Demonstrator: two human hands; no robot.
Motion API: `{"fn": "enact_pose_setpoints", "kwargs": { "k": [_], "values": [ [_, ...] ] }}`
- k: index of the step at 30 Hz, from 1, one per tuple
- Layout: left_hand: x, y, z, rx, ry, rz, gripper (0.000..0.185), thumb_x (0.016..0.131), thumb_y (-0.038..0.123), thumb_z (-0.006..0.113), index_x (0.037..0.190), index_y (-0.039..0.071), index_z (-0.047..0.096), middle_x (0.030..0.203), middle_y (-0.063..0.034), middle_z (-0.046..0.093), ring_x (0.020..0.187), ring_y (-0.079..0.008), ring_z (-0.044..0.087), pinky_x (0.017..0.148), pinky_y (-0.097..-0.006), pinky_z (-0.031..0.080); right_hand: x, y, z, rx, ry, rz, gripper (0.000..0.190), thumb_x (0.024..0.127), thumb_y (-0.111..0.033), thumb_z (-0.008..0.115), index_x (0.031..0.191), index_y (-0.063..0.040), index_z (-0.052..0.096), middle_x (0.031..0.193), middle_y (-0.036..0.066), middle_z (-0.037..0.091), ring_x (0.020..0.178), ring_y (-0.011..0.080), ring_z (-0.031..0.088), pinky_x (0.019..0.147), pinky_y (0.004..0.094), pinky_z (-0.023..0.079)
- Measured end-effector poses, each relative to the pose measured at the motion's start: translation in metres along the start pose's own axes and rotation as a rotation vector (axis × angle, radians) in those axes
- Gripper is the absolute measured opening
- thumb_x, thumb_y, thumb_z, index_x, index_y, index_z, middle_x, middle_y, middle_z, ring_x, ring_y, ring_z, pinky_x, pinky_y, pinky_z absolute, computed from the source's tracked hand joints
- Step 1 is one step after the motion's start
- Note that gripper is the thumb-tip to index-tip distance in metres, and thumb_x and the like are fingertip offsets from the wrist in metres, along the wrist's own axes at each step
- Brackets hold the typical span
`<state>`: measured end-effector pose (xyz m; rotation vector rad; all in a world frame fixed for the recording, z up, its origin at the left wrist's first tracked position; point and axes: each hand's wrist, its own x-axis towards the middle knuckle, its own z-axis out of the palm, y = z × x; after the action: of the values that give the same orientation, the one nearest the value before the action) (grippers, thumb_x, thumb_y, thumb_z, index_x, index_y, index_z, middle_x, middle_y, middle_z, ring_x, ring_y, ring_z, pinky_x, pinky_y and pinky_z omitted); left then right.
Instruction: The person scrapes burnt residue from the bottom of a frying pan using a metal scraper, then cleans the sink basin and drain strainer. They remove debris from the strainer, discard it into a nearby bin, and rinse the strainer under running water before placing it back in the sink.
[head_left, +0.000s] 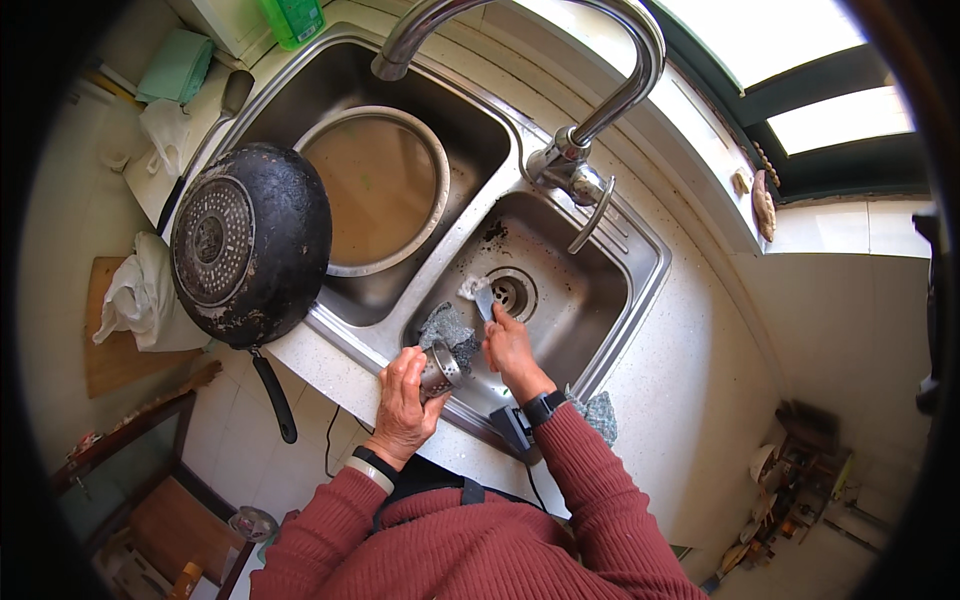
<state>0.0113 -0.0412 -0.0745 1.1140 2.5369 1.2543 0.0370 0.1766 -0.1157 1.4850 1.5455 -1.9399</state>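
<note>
My left hand (405, 401) grips a perforated metal sink strainer basket (441, 370) at the near edge of the smaller sink bowl (592, 300). Its open end faces the bowl. Just beyond the basket lies a crumpled grey-green cloth (445, 324), partly dark and wet-looking. My right hand (516, 351) holds a small brush (484, 301) by its grey-blue handle. The brush's whitish bristles are low in the bowl, beside the uncovered drain (511, 292). Dark bits of debris (495, 231) are scattered over the bowl's floor.
A round metal basin (442, 169) of murky water fills much of the larger bowl. An upturned black frying pan (292, 202) overhangs the counter at left, near a spatula (236, 94). The chrome faucet (562, 154) arches overhead. A checked cloth (601, 416) lies by my right forearm.
</note>
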Motion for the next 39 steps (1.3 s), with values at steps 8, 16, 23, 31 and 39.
{"fn": "enact_pose_setpoints", "kwargs": {
  "k": [8,16,23,31,39],
  "values": [
    [0.000,0.000,0.000,-0.005,0.003,0.002,0.088,0.072,0.001,0.088,0.146,-0.001,0.041,0.144,-0.0259,0.049,0.127,-0.0432,0.053,0.108,-0.0506,0.043,0.044,-0.003,-0.026,-0.077,0.178,-0.072,0.055,0.107,-0.016,0.049,0.161,-0.016,0.042,0.069,-0.001,0.051,0.049,0.0119,0.046,0.041,0.0309,0.036],
    [-0.001,-0.002,0.002,-0.009,0.013,0.004,0.088,0.072,0.000,0.088,0.146,-0.001,0.040,0.143,-0.0261,0.050,0.128,-0.0434,0.053,0.107,-0.0508,0.042,0.048,0.017,-0.051,-0.001,0.330,-0.039,0.038,0.110,-0.019,0.044,0.147,-0.012,0.052,0.067,0.000,0.050,0.046,0.0138,0.044,0.037,0.0331,0.032],
    [-0.001,-0.001,0.002,-0.004,0.017,0.015,0.089,0.072,0.000,0.087,0.146,-0.001,0.039,0.143,-0.0262,0.050,0.126,-0.0429,0.054,0.107,-0.0508,0.042,0.019,0.012,-0.057,0.137,0.340,0.103,0.065,0.109,-0.018,0.046,0.169,-0.021,0.020,0.075,0.003,0.053,0.053,0.0138,0.047,0.042,0.0334,0.038],
    [-0.001,-0.001,0.003,-0.009,0.019,0.007,0.091,0.069,-0.002,0.087,0.147,0.000,0.039,0.142,-0.0259,0.049,0.127,-0.0428,0.053,0.108,-0.0510,0.042,-0.024,0.002,-0.053,-0.042,0.244,0.030,0.027,0.108,-0.019,0.051,0.129,-0.002,0.055,0.079,0.004,0.054,0.055,0.0130,0.049,0.046,0.0331,0.041],
    [0.000,0.000,0.002,0.019,0.019,0.019,0.085,0.073,0.002,0.086,0.144,-0.002,0.040,0.141,-0.0253,0.051,0.126,-0.0417,0.055,0.105,-0.0516,0.043,0.023,0.046,-0.030,-0.800,-0.058,-0.130,0.032,0.099,-0.029,0.063,0.098,0.002,0.070,0.088,0.016,0.071,0.078,0.0287,0.069,0.065,0.0397,0.054]
  ]
}}
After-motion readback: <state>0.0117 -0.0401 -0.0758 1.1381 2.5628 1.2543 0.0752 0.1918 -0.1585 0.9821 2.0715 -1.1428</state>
